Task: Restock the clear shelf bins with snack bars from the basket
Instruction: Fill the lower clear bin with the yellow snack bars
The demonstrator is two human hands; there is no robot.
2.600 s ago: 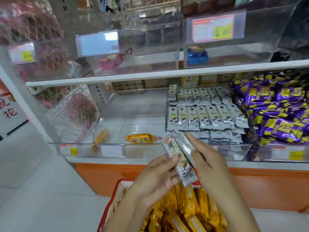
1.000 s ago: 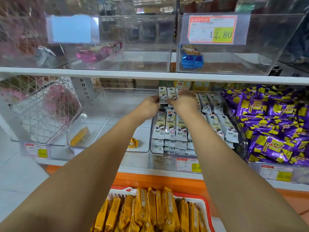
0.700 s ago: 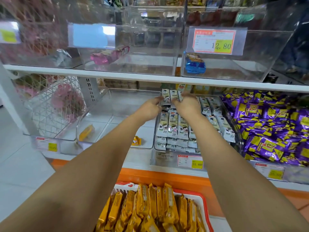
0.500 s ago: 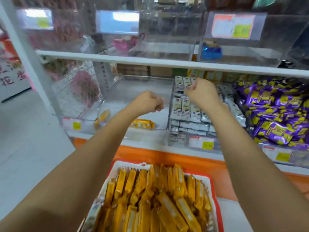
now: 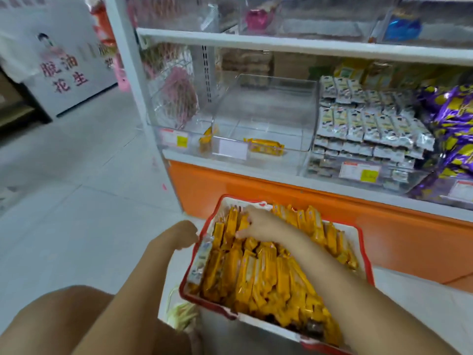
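A red-rimmed basket [image 5: 364,242] stands low in front of me, packed with yellow-wrapped snack bars [image 5: 258,275]. My right hand [image 5: 258,225] reaches into its far left part, fingers spread over the tops of the bars and touching them. My left hand [image 5: 183,234] hovers just outside the basket's left rim with its fingers curled, holding nothing. On the lower shelf a clear bin [image 5: 266,98] holds a single yellow bar [image 5: 265,146]. The bin to its right is stacked with white-and-silver bars [image 5: 363,124].
Purple-and-yellow packs [image 5: 450,124] fill the far-right bin. A wire basket with pink goods [image 5: 174,96] sits left of the clear bin. An orange base panel [image 5: 281,198] runs under the shelf. Pale tiled floor [image 5: 76,201] stretches left; my knee shows bottom left.
Both hands have come down from the white-bar bin on the shelf to the basket. The right hand now lies on the yellow bars, and my view has tilted down and left.
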